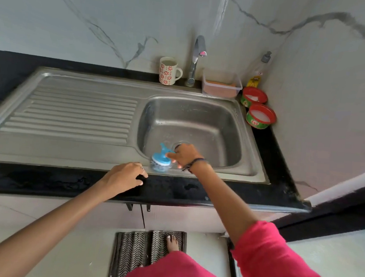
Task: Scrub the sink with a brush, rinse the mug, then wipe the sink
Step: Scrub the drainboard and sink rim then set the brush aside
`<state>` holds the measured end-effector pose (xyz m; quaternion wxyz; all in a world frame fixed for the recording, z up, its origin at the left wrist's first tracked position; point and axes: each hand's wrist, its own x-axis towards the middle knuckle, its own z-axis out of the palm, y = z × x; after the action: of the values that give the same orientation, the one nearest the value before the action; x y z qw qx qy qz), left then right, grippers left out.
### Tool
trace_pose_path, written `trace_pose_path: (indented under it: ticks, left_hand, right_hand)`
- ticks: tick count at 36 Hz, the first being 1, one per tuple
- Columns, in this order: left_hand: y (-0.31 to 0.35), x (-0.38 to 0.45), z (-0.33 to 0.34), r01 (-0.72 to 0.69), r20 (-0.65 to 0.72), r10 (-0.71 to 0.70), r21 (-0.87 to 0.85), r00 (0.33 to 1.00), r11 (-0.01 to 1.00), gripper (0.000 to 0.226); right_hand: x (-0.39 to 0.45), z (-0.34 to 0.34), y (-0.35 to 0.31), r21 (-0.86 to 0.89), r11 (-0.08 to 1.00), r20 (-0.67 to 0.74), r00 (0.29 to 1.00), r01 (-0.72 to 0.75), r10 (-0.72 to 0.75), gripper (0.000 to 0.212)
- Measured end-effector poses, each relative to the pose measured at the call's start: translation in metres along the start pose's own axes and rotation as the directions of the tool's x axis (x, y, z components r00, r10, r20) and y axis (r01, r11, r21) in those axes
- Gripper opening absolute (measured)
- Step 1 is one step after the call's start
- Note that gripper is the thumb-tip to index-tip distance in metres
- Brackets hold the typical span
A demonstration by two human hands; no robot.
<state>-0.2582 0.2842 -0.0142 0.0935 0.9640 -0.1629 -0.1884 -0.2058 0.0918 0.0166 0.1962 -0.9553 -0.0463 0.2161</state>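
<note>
A: The round blue plastic scrubbing brush with the curved handle (pixel 161 158) is seen low in the stainless steel sink (pixel 85 151), against the near wall of the basin, just beside the drain.

B: And the right hand (pixel 185 157) is placed on that handle. The fingers are curled around it, though the picture is blurred there, so the exact wrap is not made out.

A: A light tool, it is judged. Hard plastic above, bristles below that will give under pressure. The handle is likely wet and slick, so a full wrap around its curve is favoured over a fingertip pinch.

B: The left hand (pixel 125 177) is rested on the front edge of the black stone bench (pixel 44 181). Its fingers are loosely bent, nothing held between them.

A: The white ceramic mug with red flower prints (pixel 168 71) is left upright at the back rim of the sink, just left of the chrome tap (pixel 196 61). Some liquid appears to be held inside.

B: That one is reckoned heavier, rigid and breakable. Its side loop handle is turned toward the tap, and that loop is the safest hold once the glaze is wet.

A: No wiping cloth can be picked out with certainty.
</note>
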Motion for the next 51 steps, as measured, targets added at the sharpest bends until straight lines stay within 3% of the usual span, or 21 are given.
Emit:
trace_pose_path:
  ticks: [4,10,13,19,26,27,29,33,37,42,45,48,51]
  left_hand:
    - [-0.011,-0.011,-0.002,0.040,-0.045,-0.039,0.028,0.998,0.999,0.030]
    - [-0.046,-0.032,0.000,0.133,-0.092,-0.133,-0.005,0.987,0.991,0.034]
    - [-0.061,-0.039,0.006,0.172,-0.100,-0.176,-0.050,0.979,0.984,0.034]
    - [-0.073,-0.046,0.008,0.195,-0.145,-0.204,-0.076,0.968,0.978,0.034]
    - [-0.087,-0.052,0.008,0.291,-0.163,-0.312,-0.138,0.936,0.947,0.032]
    - [-0.089,-0.052,0.006,0.293,-0.160,-0.313,-0.136,0.936,0.946,0.032]
    - [-0.092,-0.050,0.001,0.305,-0.154,-0.321,-0.120,0.934,0.945,0.030]
    - [-0.097,-0.049,-0.005,0.336,-0.177,-0.344,-0.075,0.922,0.939,0.026]
    - [-0.104,-0.048,-0.004,0.364,-0.212,-0.374,-0.085,0.903,0.928,0.023]
    - [-0.105,-0.038,-0.010,0.357,-0.228,-0.358,-0.044,0.906,0.933,0.016]
    - [-0.105,-0.031,-0.016,0.342,-0.190,-0.334,0.009,0.923,0.940,0.011]
    - [-0.110,-0.024,-0.024,0.379,-0.120,-0.378,-0.017,0.918,0.925,0.006]
    - [-0.120,-0.024,-0.028,0.418,-0.070,-0.423,-0.072,0.904,0.906,0.013]
  right_hand:
    - [-0.010,-0.002,-0.002,0.004,1.000,0.001,1.000,-0.006,0.006,0.038]
    - [-0.032,-0.030,0.086,0.061,0.959,-0.028,0.960,-0.277,0.279,0.046]
    - [-0.031,-0.032,0.095,0.075,0.943,-0.057,0.942,-0.325,0.329,0.048]
    - [-0.004,0.008,0.002,0.017,0.996,-0.051,0.995,-0.086,0.087,0.045]
    - [0.021,0.043,-0.090,0.065,0.991,0.033,0.993,0.115,-0.117,0.034]
    - [0.020,0.043,-0.092,0.135,0.986,0.029,0.994,0.097,-0.102,0.034]
    - [0.018,0.038,-0.083,0.097,0.985,0.031,0.989,0.142,-0.146,0.033]
    - [0.015,0.018,-0.033,-0.176,0.984,-0.021,0.999,0.026,-0.031,0.044]
    - [0.006,0.011,0.003,-0.285,0.958,-0.059,0.998,-0.025,0.009,0.046]
    - [0.021,0.037,-0.039,-0.384,0.914,-0.035,0.987,0.131,-0.156,0.038]
    - [0.038,0.048,-0.073,-0.337,0.920,-0.036,0.974,0.200,-0.224,0.035]
    - [0.044,0.051,-0.092,-0.306,0.904,0.053,0.953,0.299,-0.298,0.040]
    - [0.037,0.047,-0.082,-0.326,0.896,0.073,0.953,0.301,-0.294,0.040]
